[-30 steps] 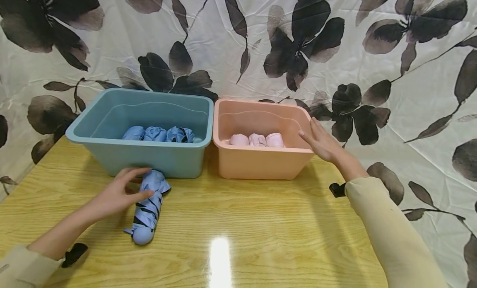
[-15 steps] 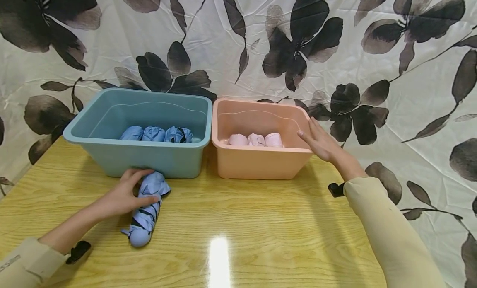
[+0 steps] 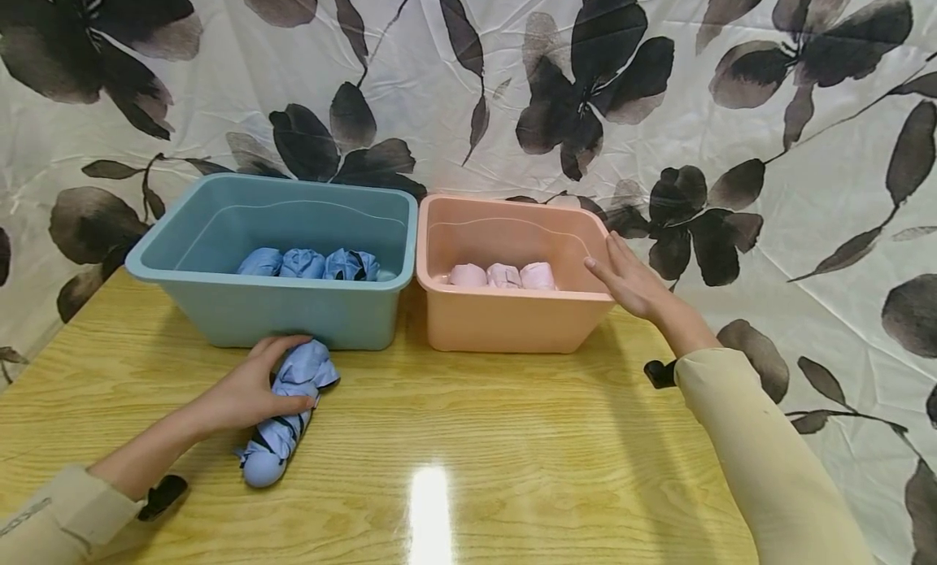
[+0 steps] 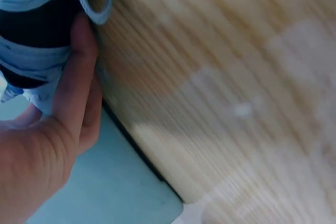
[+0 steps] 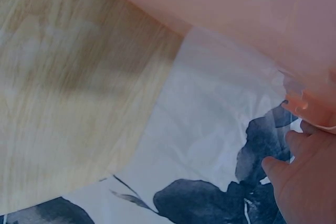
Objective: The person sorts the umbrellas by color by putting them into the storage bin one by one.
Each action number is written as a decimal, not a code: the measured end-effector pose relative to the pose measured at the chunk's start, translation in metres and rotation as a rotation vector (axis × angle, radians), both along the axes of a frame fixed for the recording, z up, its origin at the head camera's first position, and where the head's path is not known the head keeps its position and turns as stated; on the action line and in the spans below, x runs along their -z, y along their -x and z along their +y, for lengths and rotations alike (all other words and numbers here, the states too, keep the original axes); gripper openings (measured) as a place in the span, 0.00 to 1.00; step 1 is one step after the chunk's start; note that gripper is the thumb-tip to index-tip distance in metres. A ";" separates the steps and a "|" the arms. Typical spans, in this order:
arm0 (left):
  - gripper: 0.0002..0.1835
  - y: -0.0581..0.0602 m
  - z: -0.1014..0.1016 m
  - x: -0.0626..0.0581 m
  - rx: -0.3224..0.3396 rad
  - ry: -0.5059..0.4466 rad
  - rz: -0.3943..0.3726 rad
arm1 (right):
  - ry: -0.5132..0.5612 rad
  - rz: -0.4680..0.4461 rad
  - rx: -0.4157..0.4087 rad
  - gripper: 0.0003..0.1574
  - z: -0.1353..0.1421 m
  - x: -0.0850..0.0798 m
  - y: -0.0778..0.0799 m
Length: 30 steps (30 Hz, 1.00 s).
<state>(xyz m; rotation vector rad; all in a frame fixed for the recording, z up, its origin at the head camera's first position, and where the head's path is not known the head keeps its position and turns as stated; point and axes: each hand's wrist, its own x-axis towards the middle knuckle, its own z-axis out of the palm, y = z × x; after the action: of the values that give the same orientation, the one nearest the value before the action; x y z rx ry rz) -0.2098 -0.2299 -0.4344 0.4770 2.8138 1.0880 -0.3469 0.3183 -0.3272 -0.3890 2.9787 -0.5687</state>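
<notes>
A folded blue umbrella [image 3: 296,374] with black stripes and a rounded handle end lies slanted on the table, in front of the blue bin. My left hand [image 3: 245,393] grips it from the left, thumb across its near side and fingers round its far part. In the left wrist view, fingers [image 4: 79,77] curl along the umbrella [image 4: 31,51], and its wrist loop hangs beside them. My right hand [image 3: 640,284] rests with straight fingers on the right rim of the pink bin [image 3: 520,321]. The right wrist view shows that hand [image 5: 310,174] at the bin's edge.
The blue bin [image 3: 293,309] stands left of the pink one and holds several rolled blue bundles [image 3: 302,263]. Pale pink bundles [image 3: 503,275] sit in the pink bin. Behind both, a floral cloth [image 3: 468,85] hangs beyond the wooden table [image 3: 512,451].
My left hand has moved slightly right and closed round the umbrella. The umbrella has turned a little, its handle end shifting left. The right hand keeps its place on the rim.
</notes>
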 end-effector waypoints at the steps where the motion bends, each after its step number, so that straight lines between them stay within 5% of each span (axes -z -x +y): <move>1: 0.50 0.000 0.001 0.000 -0.005 -0.001 0.006 | 0.001 -0.001 0.001 0.58 0.000 0.000 0.000; 18: 0.47 -0.021 0.005 -0.008 -0.064 -0.086 0.128 | -0.007 0.004 0.001 0.57 0.000 -0.001 -0.001; 30: 0.50 -0.035 0.024 -0.037 -0.089 -0.260 0.363 | 0.000 0.003 0.003 0.58 0.001 0.001 0.000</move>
<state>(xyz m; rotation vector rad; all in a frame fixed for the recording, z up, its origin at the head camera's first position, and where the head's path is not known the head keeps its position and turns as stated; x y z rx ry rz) -0.1752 -0.2058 -0.3979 0.6344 3.0336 1.5392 -0.3465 0.3188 -0.3280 -0.3864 2.9824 -0.5689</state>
